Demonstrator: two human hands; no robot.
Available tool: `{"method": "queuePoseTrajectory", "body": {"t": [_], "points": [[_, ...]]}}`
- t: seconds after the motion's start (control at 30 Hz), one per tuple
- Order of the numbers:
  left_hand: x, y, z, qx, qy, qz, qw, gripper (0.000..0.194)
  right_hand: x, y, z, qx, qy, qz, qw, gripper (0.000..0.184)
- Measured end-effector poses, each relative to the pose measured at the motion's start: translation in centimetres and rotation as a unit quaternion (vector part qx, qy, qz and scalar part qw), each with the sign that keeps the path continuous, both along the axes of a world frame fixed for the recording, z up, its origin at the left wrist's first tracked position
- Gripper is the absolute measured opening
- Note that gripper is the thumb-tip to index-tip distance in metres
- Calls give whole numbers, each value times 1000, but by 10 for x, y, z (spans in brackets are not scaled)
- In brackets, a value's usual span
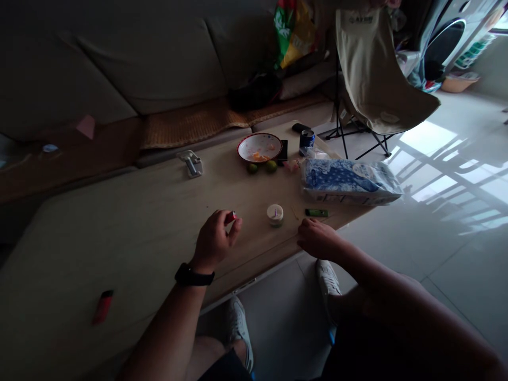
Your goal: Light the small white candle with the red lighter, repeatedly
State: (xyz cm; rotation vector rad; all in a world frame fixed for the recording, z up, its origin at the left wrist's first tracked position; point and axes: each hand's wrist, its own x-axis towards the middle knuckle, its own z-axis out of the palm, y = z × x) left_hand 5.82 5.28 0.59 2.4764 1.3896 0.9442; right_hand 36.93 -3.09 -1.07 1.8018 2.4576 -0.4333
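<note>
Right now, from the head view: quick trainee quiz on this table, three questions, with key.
1. Which hand pinches the small red object: the left hand or the right hand?
2. True or false: the two green limes sit inside the red-rimmed plate.
3. What is worn on the left wrist?

Key: 1. Left hand. 2. False, they sit beside it. 3. A black wristband.
</note>
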Motion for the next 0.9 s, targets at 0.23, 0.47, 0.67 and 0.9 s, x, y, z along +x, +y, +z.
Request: {"method": "queuePoseTrajectory", "body": {"t": [0.23,0.47,0.67,0.9], "points": [[3,0,2,-11,-7,-15,1000,26,-1,0,3,7,-3,12,1000,20],[20,-1,6,-4,-2,-27,1000,23,0,0,5,-1,-6,19,1000,21],[40,-2,8,28,23,-42,998,24,0,0,6,4,-11,30,999,19],[68,2,5,48,83,-59,994,19,0,1,2,0,-24,31,999,22]]}}
